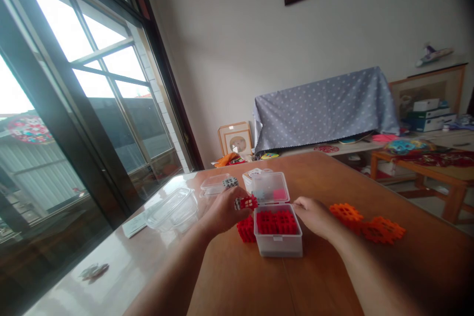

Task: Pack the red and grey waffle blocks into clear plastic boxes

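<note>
A clear plastic box (278, 247) stands on the table with its hinged lid (269, 188) raised at the back. Red interlocking plastic pieces (277, 222) lie in rows inside it. My left hand (228, 210), at the box's left side, is closed on a red notched piece (249, 202) held beside the back left corner; a grey bit shows next to it. More red pieces (246, 230) stand against the box's left wall. On the other side, my right hand (310, 215) has its fingers curled at the box's back right edge; the fingertips are partly hidden.
Orange notched pieces (383, 230) lie to the right on the wooden table (244, 281). Beyond my left hand are a grey notched piece (230, 182) and clear containers (172, 210). A small crumpled item (93, 272) lies near left. A window (111, 74) borders the left side.
</note>
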Demonstrator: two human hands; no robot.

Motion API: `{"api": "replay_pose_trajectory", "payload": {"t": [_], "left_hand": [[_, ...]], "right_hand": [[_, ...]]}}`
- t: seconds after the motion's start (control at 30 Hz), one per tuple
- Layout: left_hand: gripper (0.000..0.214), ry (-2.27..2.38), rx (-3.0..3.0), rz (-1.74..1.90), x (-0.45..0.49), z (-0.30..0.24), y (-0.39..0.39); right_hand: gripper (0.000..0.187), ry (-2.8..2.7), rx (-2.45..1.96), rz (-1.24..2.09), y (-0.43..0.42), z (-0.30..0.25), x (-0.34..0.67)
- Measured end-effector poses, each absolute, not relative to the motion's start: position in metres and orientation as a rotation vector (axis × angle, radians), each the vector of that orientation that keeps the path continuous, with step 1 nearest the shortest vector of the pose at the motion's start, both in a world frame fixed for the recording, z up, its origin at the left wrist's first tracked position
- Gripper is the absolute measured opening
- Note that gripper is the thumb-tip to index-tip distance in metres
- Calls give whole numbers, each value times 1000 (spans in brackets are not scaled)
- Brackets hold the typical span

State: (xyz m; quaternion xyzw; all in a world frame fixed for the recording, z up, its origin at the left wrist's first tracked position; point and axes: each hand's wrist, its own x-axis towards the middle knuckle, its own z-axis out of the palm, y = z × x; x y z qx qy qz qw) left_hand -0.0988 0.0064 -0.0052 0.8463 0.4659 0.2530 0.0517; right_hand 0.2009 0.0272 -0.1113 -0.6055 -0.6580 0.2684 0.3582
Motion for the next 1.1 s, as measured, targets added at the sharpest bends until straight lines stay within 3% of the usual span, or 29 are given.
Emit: {"api": "replay_pose_trajectory", "payload": {"t": [0.3,0.83,1.1], "left_hand": [[32,1362,2673,480,-51,-12,-4],[12,1383,2793,320,-44,-12,-7],[46,1323,2854,378,-20,-17,1]], "right_hand": [[23,-1666,-1550,692,24,-107,200],[26,-1697,-1526,640,20,-103,200],[24,-1670,-1489,619,24,-102,202]]}}
